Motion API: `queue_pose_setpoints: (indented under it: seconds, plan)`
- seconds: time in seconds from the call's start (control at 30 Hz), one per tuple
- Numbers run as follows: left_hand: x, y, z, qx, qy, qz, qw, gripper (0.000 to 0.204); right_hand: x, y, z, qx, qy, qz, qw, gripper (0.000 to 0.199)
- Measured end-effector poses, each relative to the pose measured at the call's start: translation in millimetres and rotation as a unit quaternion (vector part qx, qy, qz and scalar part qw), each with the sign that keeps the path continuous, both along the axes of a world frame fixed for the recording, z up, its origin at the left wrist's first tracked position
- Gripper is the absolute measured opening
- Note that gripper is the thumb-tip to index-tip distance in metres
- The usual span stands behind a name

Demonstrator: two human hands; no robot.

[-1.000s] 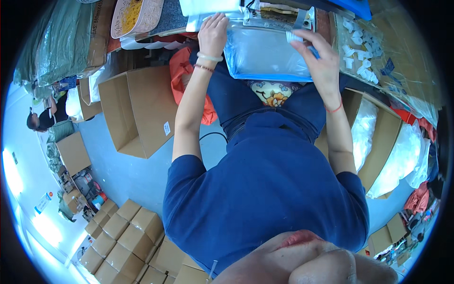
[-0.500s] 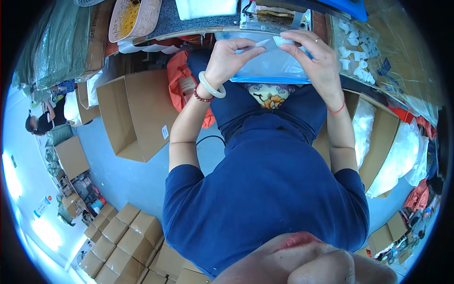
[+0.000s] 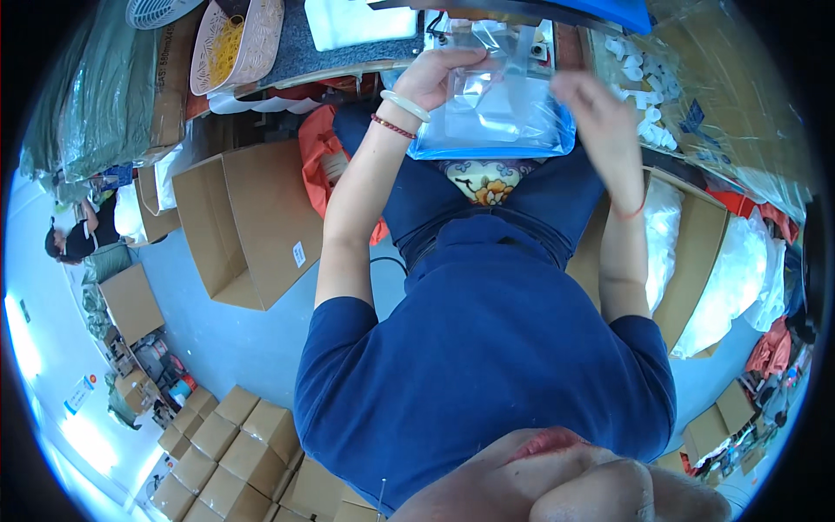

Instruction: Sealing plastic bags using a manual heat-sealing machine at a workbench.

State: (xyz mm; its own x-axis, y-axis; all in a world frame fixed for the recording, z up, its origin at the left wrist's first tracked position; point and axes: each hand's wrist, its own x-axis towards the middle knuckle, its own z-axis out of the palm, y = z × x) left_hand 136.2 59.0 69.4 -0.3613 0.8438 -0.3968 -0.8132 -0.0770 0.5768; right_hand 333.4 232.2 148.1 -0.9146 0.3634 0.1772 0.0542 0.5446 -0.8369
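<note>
My left hand is closed, thumb and fingers pinching the edge of a small clear plastic bag. Glare on the film hides whether anything lies inside the bag. Below it, across my lap, spreads a larger clear plastic sheet or bag with a blue edge. My right hand hovers to the right of the bags, its fingers smeared by motion; whether it holds anything does not show. Closest to it on the bench lie several small white plastic pieces.
A pale basket with yellow rubber bands stands at the bench's left, beside a white sheet on a dark mat. Open cartons flank me on the left and right. Stacked cartons lie lower left; another person is far left.
The small white ridged piece no longer shows in my right hand, which has moved right and down. My left hand has risen slightly, and the small bag now hangs spread out.
</note>
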Motion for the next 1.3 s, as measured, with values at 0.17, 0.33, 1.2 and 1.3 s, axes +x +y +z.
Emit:
queue_pose_setpoints:
  seconds: [0.17, 0.33, 1.2, 1.3]
  plan:
    - [-1.0, 4.3, -7.1, -0.009, 0.071, -0.006, 0.997, 0.028, 10.3, -58.8, -151.8, 0.287, -0.097, 0.135, 0.944, 0.024]
    - [5.0, -12.8, -5.9, -0.078, 0.166, -0.007, 0.983, 0.033, 3.7, -78.3, -273.0, 0.330, -0.146, 0.189, 0.913, 0.022]
    - [-108.4, -69.4, -38.3, -0.331, 0.798, 0.393, 0.314, 0.055, 4.3, 75.2, -58.5, 0.311, -0.140, -0.164, 0.926, 0.034]
    - [-94.1, -65.4, -30.0, -0.273, 0.800, 0.392, 0.363, 0.030, -20.8, 86.1, -67.5, 0.231, -0.120, -0.197, 0.945, 0.035]
